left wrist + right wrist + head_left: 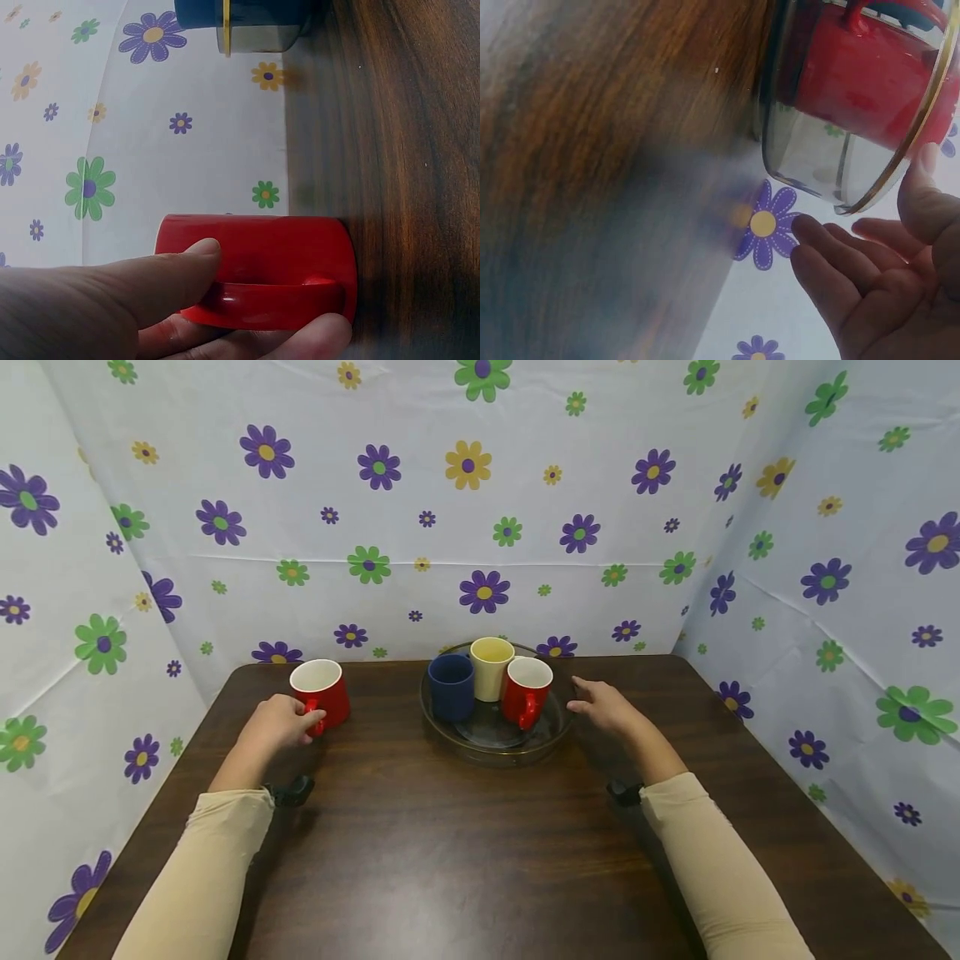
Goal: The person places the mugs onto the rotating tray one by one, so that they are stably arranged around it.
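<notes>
At the left of the table stands a red mug point(333, 697) with a white inside. My left hand point(279, 724) holds it by its handle point(262, 304), thumb on one side and fingers behind, as the left wrist view shows. My right hand point(609, 710) is beside the right rim of a round clear dish point(498, 752) with a gold edge, its fingers loosely spread and holding nothing. In the right wrist view its thumb point(922, 184) is close to that edge; whether they touch I cannot tell. Inside the dish stand a blue mug point(452, 689), a cream mug point(489, 670) and a second red mug point(525, 689).
A dark wooden table point(450, 843) carries the dish and the mugs. White cloth point(420, 535) printed with flowers hangs behind the back edge and along both sides. The dish is near the back edge, right of the single red mug.
</notes>
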`<state>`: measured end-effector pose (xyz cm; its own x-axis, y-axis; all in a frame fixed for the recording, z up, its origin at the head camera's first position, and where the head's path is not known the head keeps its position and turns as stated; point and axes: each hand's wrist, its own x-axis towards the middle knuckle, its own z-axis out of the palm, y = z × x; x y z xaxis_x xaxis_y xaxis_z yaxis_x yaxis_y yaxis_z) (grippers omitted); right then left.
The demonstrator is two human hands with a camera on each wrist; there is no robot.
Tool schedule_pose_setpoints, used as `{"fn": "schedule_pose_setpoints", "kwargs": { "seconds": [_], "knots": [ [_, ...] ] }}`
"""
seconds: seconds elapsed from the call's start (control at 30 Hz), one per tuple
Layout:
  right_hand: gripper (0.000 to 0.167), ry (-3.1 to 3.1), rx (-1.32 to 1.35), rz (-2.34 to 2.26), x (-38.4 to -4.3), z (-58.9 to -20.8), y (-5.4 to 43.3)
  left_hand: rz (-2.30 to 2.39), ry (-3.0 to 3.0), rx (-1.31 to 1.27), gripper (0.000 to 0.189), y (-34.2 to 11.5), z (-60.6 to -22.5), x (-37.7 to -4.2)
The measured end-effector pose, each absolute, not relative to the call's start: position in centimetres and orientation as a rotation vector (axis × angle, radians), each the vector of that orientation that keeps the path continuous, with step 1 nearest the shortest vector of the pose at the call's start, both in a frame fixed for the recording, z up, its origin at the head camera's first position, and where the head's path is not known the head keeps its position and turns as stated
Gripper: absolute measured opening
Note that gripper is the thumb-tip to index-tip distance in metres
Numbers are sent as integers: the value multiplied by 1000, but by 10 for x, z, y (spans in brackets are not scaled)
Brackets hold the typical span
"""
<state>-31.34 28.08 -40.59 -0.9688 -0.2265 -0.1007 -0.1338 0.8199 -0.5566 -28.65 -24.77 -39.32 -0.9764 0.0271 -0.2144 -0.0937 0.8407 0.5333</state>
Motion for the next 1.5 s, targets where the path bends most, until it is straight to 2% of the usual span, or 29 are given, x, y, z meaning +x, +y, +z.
{"fn": "schedule_pose_setpoints", "kwargs": {
  "seconds": [0.33, 0.73, 1.2, 1.5],
  "knots": [
    [71, 2791, -317, -890, -306, -406, 279, 809, 2823, -37, 44, -249, -395, -286],
    [68, 2765, -336, -855, -312, -403, 279, 793, 2811, -63, 45, -249, -398, -285],
    [73, 2739, -313, -922, -316, -403, 282, 768, 2844, -60, 45, -248, -400, -287],
    [72, 2725, -312, -949, -312, -403, 280, 1056, 2768, -97, 44, -249, -402, -286]
  ]
}}
